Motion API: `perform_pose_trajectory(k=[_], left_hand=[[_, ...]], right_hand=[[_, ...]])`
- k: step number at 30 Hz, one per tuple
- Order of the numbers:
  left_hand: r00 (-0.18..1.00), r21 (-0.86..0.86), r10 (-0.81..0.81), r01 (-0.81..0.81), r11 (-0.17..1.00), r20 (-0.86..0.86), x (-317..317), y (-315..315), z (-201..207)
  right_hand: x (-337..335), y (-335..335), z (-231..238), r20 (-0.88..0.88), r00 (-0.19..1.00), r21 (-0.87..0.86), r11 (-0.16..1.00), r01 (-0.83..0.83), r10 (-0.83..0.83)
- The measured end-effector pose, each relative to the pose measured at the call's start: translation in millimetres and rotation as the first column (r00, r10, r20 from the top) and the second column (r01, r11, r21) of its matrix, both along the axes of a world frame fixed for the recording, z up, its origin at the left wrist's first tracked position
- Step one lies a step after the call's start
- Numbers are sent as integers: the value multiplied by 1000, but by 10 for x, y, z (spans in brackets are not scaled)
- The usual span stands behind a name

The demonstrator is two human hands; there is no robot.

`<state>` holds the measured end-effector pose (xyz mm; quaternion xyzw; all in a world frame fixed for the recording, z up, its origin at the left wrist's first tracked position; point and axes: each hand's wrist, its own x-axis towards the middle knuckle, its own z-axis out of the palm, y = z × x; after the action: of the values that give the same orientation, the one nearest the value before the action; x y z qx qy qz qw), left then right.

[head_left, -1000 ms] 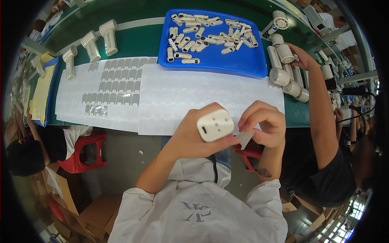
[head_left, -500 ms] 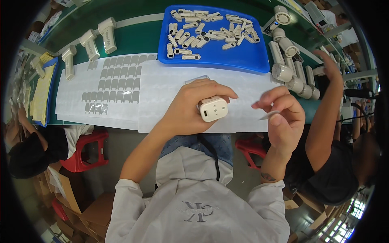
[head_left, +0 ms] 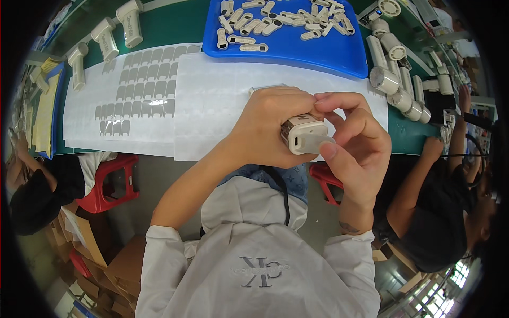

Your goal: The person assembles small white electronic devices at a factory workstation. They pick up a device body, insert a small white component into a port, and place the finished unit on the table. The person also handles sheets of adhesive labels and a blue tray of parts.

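My left hand is clenched around the small white device, held above the near edge of the table, while my right hand pinches a clear sticker against its end face. I judge the sticker could go on crooked if the thumb slides. Label sheets crowd the table; open room lies only toward me.

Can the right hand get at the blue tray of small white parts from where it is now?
Probably yes. The right hand is busy at the small white device gripped by the left hand, but the blue tray lies just beyond on the table, with only flat white sheets in between.
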<state>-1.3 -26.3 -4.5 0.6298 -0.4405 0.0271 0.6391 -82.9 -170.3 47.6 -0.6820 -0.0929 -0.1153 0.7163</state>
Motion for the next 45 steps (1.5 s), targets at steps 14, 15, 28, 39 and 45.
perform_pose_trajectory(k=[14,15,28,39,45], left_hand=[[1000,24,8,-8,1000,21,-1,3,-26],[1000,18,2,-3,1000,21,0,4,-24],[999,8,38,-38,999,-13,-14,-16,-34],[1000,23,20,-20,1000,0,-2,2,-14],[1000,35,20,-20,999,-4,-6,4,-21]], right_hand=[[2,-19,63,-35,999,-40,999,-35,34],[4,-23,61,-38,999,-46,998,-36,34],[9,0,67,-34,999,-58,998,-26,24],[19,-22,57,-28,999,-55,998,-29,27],[20,-24,51,-18,999,-71,997,-31,30]])
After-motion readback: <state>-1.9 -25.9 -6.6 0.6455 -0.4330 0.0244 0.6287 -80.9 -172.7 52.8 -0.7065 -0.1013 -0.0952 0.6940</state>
